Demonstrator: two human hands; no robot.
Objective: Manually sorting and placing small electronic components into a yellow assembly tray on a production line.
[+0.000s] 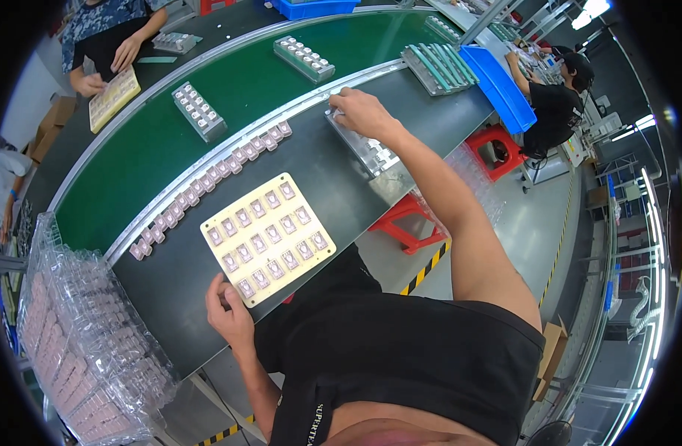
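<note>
A cream-yellow board (270, 236) with rounded corners lies on the dark bench in front of me, holding rows of small pinkish rectangular pieces. Beside its near left corner is my left hand (231, 316), fingers curled together; whatever may be between them is hidden. Farther right, my right hand (364, 117) reaches over the far end of a grey block-like holder (359, 149). Its fingers are pressed together at that end and cover what they grip. White parts sit in the holder's near end. Along the bench's far edge runs a row of small pinkish pieces (208, 181).
A green conveyor (240, 85) curves beyond the bench, carrying holders with white parts (199, 111). Stacked clear plastic trays (88, 342) stand at left. Green-topped strips (440, 68) and a blue bin (498, 88) are at right. Across the conveyor a person handles another yellow board (115, 100).
</note>
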